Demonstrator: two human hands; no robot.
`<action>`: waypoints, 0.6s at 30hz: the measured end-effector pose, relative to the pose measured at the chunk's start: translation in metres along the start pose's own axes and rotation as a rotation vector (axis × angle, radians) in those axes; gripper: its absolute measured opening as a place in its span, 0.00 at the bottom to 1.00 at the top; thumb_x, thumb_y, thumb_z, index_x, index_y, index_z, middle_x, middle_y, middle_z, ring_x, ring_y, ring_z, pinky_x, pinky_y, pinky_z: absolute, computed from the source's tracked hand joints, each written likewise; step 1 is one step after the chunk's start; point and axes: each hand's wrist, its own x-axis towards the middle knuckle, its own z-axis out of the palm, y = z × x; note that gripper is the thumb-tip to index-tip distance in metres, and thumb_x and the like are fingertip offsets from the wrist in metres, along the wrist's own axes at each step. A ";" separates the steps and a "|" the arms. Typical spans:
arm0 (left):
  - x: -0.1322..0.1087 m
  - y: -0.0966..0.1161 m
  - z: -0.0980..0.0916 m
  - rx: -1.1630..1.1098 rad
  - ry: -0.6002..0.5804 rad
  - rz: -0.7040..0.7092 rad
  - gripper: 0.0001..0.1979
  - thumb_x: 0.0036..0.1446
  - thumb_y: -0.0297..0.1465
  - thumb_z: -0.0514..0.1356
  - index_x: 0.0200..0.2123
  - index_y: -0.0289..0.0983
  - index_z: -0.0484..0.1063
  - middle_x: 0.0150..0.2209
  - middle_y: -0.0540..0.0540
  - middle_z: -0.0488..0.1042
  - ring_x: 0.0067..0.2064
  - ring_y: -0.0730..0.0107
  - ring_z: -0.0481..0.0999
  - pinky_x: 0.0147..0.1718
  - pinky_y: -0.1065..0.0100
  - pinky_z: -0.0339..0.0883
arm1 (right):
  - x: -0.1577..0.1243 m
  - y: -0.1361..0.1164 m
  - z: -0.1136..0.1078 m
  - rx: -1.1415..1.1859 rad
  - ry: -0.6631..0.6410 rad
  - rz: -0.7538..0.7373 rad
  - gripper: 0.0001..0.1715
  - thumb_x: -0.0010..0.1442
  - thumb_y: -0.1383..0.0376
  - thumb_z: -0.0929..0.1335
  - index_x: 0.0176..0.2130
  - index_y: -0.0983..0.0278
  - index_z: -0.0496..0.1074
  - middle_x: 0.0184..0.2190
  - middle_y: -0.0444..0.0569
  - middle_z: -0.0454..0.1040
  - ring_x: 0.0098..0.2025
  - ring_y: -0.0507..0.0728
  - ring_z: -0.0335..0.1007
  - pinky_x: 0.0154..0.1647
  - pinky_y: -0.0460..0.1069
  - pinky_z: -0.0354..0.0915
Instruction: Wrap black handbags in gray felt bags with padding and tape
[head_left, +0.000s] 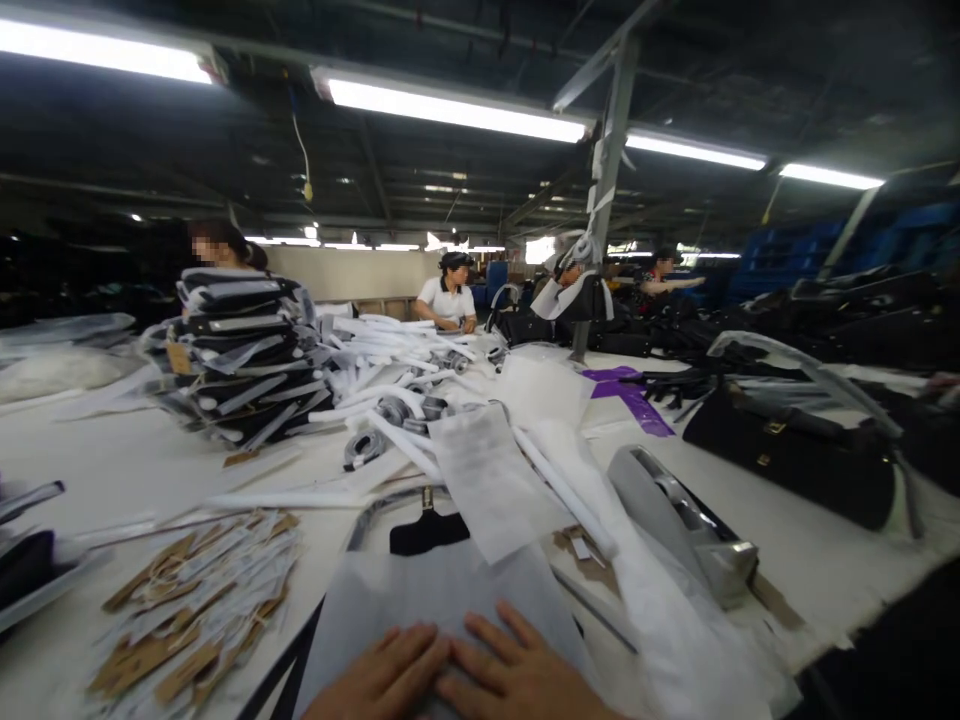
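Note:
Both palms rest flat on a pale translucent wrapping sheet at the near edge of the table. My left hand lies with its fingers stretched out, and their tips meet the fingers of my right hand, which are spread. Beneath the sheet lies a black bag, mostly hidden; a black flap with a metal clasp sticks out at its far side. A second white foam sheet overlaps the far right of the wrapping.
Brown cardboard tags with strings lie at left. Wrapped bags form a tall stack behind. White foam tubes fill the middle. At right are a grey tape dispenser and a black handbag. A co-worker sits across the table.

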 end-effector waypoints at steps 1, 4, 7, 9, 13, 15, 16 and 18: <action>-0.005 0.005 0.000 -0.009 -0.011 -0.050 0.25 0.66 0.37 0.57 0.65 0.43 0.59 0.57 0.48 0.74 0.55 0.69 0.76 0.55 0.72 0.67 | -0.002 -0.003 -0.009 0.123 -0.043 0.053 0.28 0.74 0.54 0.57 0.68 0.56 0.54 0.65 0.48 0.62 0.64 0.63 0.61 0.64 0.60 0.57; -0.012 0.016 -0.001 -0.083 -0.042 -0.202 0.27 0.66 0.39 0.57 0.65 0.42 0.57 0.58 0.46 0.72 0.58 0.64 0.74 0.56 0.65 0.67 | 0.002 -0.001 -0.036 0.461 -0.146 0.272 0.28 0.74 0.57 0.57 0.68 0.59 0.54 0.67 0.49 0.60 0.67 0.58 0.55 0.69 0.56 0.50; -0.011 0.017 -0.003 -0.181 -0.071 -0.264 0.23 0.66 0.38 0.56 0.62 0.41 0.61 0.59 0.44 0.72 0.59 0.61 0.72 0.58 0.61 0.67 | 0.014 0.010 -0.048 0.516 -0.198 0.315 0.26 0.71 0.62 0.61 0.66 0.60 0.60 0.62 0.50 0.66 0.62 0.58 0.60 0.65 0.54 0.56; -0.010 0.017 -0.004 -0.214 -0.090 -0.276 0.21 0.66 0.38 0.56 0.60 0.40 0.63 0.60 0.43 0.71 0.60 0.61 0.71 0.59 0.60 0.67 | 0.021 0.015 -0.047 0.446 -0.223 0.267 0.28 0.69 0.64 0.63 0.65 0.58 0.60 0.59 0.50 0.68 0.59 0.60 0.62 0.62 0.56 0.59; -0.009 0.019 -0.006 -0.232 -0.120 -0.286 0.20 0.67 0.37 0.55 0.59 0.39 0.62 0.61 0.43 0.69 0.62 0.61 0.68 0.61 0.59 0.65 | 0.027 0.017 -0.043 0.321 -0.251 0.196 0.27 0.66 0.68 0.64 0.63 0.54 0.62 0.53 0.50 0.70 0.53 0.60 0.64 0.56 0.57 0.61; -0.009 0.019 -0.007 -0.254 -0.132 -0.284 0.19 0.67 0.36 0.55 0.59 0.39 0.63 0.62 0.43 0.68 0.63 0.61 0.67 0.62 0.58 0.63 | 0.028 0.015 -0.041 0.290 -0.250 0.183 0.27 0.66 0.69 0.63 0.62 0.54 0.62 0.53 0.50 0.69 0.51 0.60 0.64 0.54 0.57 0.61; -0.008 0.019 -0.007 -0.265 -0.140 -0.282 0.18 0.67 0.36 0.55 0.58 0.39 0.63 0.62 0.43 0.68 0.63 0.62 0.67 0.63 0.58 0.62 | 0.028 0.015 -0.040 0.278 -0.251 0.178 0.27 0.66 0.70 0.62 0.62 0.54 0.62 0.53 0.51 0.69 0.51 0.60 0.63 0.53 0.56 0.61; -0.008 0.019 -0.008 -0.288 -0.154 -0.279 0.17 0.68 0.36 0.54 0.58 0.39 0.62 0.63 0.44 0.67 0.64 0.63 0.66 0.64 0.58 0.60 | 0.029 0.014 -0.040 0.256 -0.264 0.167 0.27 0.66 0.70 0.62 0.62 0.54 0.62 0.53 0.51 0.68 0.51 0.60 0.63 0.53 0.56 0.61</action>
